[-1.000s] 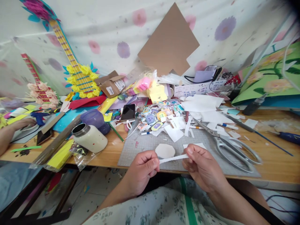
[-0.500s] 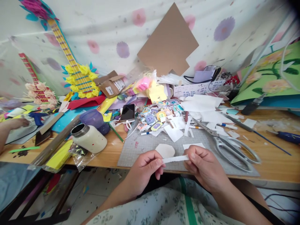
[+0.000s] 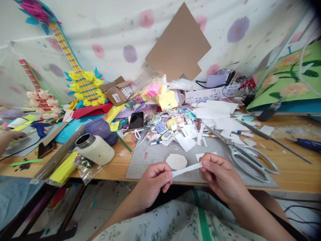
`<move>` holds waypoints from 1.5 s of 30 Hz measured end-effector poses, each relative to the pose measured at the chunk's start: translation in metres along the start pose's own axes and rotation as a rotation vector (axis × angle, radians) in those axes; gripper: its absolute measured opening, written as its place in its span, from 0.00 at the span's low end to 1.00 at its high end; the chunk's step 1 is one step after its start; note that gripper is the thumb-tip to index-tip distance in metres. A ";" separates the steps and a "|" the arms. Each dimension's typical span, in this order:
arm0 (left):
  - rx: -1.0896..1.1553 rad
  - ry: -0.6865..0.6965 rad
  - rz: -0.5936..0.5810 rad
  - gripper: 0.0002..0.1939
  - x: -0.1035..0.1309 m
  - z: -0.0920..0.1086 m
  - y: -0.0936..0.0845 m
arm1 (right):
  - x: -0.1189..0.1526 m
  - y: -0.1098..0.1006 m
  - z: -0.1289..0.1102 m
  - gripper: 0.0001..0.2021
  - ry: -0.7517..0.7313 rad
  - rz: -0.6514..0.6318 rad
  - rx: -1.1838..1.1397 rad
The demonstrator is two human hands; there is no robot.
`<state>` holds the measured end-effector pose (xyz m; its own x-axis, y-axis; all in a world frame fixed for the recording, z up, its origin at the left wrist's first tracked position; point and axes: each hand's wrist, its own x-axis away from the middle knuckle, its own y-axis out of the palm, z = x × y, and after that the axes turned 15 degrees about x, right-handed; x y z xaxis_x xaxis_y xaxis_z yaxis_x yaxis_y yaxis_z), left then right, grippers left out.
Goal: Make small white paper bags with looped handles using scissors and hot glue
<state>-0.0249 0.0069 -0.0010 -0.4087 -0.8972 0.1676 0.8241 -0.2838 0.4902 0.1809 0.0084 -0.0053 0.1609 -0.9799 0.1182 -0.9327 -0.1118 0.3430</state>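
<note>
Left hand [image 3: 155, 182] and right hand [image 3: 222, 175], both pinched together, each gripped one end of a narrow white paper-like strip [image 3: 187, 169], held straight above the grey gridded cutting mat [image 3: 144, 162]. Just beyond lay an off-white, many-sided flat piece [image 3: 177, 160].

Back wall: flowered sheet [image 3: 110, 30]; brown cardboard [image 3: 178, 43] stands against it, corner up, notch at lower right. Left rear: paper guitar [image 3: 86, 87] with yellow neck, yellow blossoms and blue leaves; smaller guitar [image 3: 45, 102] beside it, red neck, pale pink blossoms. Small carton [image 3: 116, 92], white labels, near the yellow guitar's base. Left front: cream jar [image 3: 99, 150], tilted, mouth open toward upper left; purple bowl [image 3: 99, 127] just behind. Phone [image 3: 136, 120], screen dark, right of bowl; green pencil [image 3: 124, 143] nearby. Far right: blue-handled screwdriver [image 3: 309, 144] on bare wooden tabletop [image 3: 296, 170].
</note>
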 end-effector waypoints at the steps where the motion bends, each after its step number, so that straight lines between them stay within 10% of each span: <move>1: 0.051 0.002 -0.002 0.16 0.000 -0.001 0.002 | 0.000 0.002 0.000 0.14 -0.013 0.022 -0.019; 11: 0.437 0.080 -0.028 0.15 0.000 -0.018 0.022 | 0.006 0.020 0.003 0.17 -0.102 0.097 -0.114; 20: -0.472 -0.018 -0.070 0.14 -0.009 0.023 -0.006 | -0.002 -0.018 0.007 0.12 -0.148 0.071 0.317; 27: -1.129 0.275 0.181 0.09 -0.034 0.032 -0.012 | -0.010 -0.036 0.004 0.12 -0.197 0.089 0.596; 40: -1.271 0.172 0.139 0.17 -0.045 0.009 -0.006 | -0.008 -0.062 -0.014 0.10 -0.276 0.092 0.688; 45: -1.219 0.397 0.026 0.17 -0.044 0.016 0.008 | -0.004 -0.057 -0.017 0.11 -0.300 -0.001 0.631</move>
<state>-0.0069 0.0492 0.0098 -0.4166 -0.8860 -0.2037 0.7410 -0.2011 -0.6407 0.2390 0.0212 -0.0095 0.1510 -0.9729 -0.1751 -0.9563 -0.0989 -0.2751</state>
